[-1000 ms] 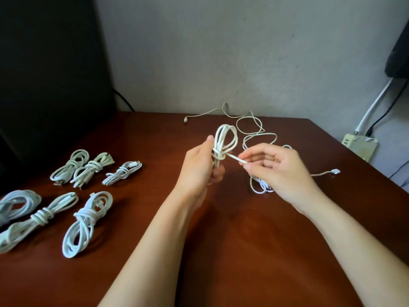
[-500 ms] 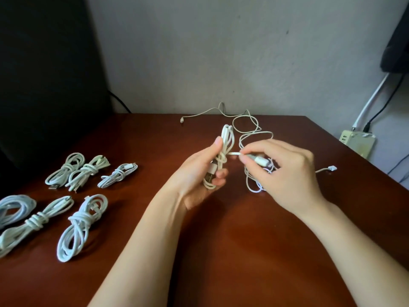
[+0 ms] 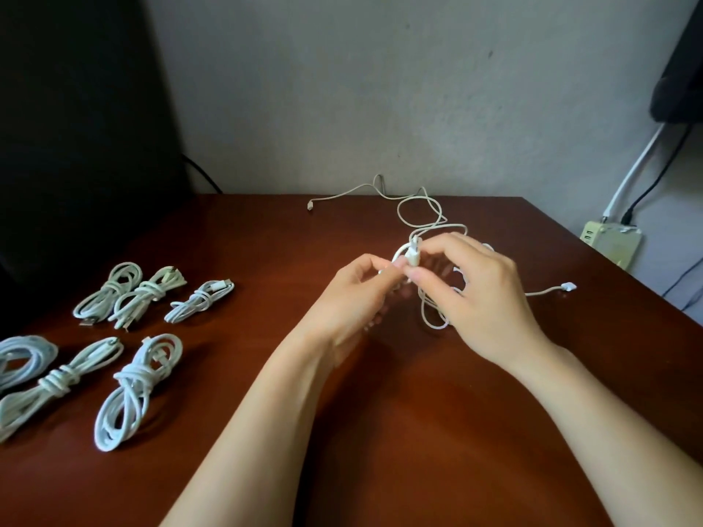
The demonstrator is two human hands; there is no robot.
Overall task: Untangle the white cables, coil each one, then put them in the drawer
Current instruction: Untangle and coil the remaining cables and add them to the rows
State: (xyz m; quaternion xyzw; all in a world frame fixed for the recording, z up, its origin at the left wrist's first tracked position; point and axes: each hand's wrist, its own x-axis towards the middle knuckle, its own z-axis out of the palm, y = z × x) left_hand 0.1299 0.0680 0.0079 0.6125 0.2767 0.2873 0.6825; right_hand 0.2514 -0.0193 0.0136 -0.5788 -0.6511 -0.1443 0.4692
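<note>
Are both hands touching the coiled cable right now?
Touching. In the head view, the left hand and right hand both pinch the coiled cable between their fingertips, with no gap visible.

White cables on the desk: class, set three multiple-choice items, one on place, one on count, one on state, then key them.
1. The coiled cables lie where on the table?
A near its left edge
B at its right edge
C by the far wall

2. How many coiled bundles lie there?
A two
B six
C ten

3. The loose cable behind the hands is
A coiled
B uncoiled
C in a drawer

Key: 1 A, they sit left of the left hand. 2 B, two rows of three. 3 B, it sprawls beyond the right hand.
</note>
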